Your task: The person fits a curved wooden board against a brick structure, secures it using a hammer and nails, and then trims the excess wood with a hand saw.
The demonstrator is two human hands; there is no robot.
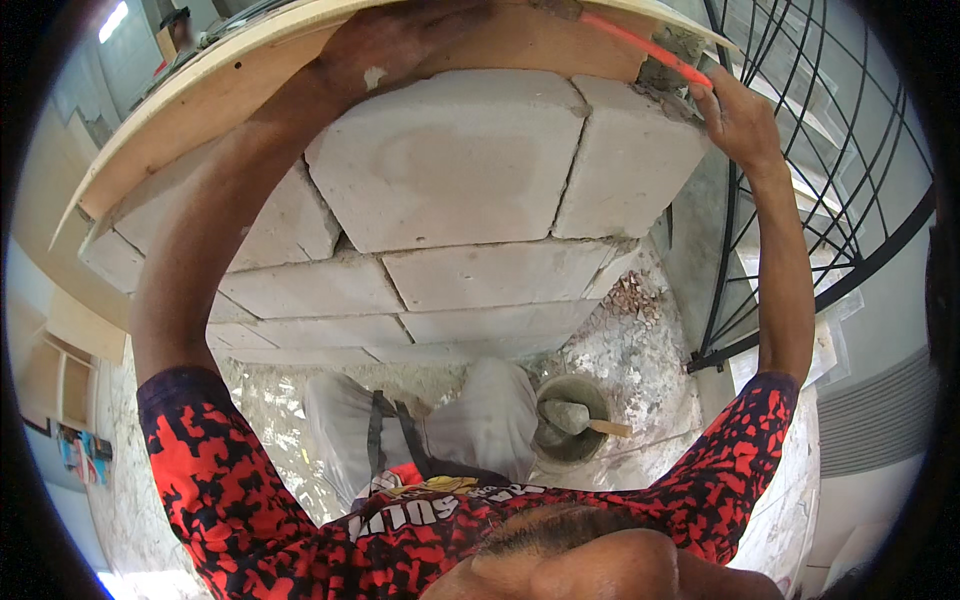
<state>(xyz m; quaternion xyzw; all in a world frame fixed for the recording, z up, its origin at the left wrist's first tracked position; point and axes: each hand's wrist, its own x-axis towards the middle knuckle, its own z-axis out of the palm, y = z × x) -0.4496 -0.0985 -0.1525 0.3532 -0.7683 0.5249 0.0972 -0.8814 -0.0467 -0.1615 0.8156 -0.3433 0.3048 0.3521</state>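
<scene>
Both arms reach up high. The left hand [385, 45] lies spread on the wooden board [210, 95] atop the block wall [450, 170]. The right hand [735, 115] pinches an orange tool [645, 48] at the wall's top corner.

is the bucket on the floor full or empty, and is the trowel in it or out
Partly full: grey mortar fills the bucket well below its rim. The trowel is in it, blade on the mortar, wooden handle sticking out over the right rim.

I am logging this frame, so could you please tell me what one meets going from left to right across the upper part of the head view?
Wooden board → left hand pressed up against it → large grey block → smaller grey block → right hand holding an orange tool → black metal railing.
</scene>
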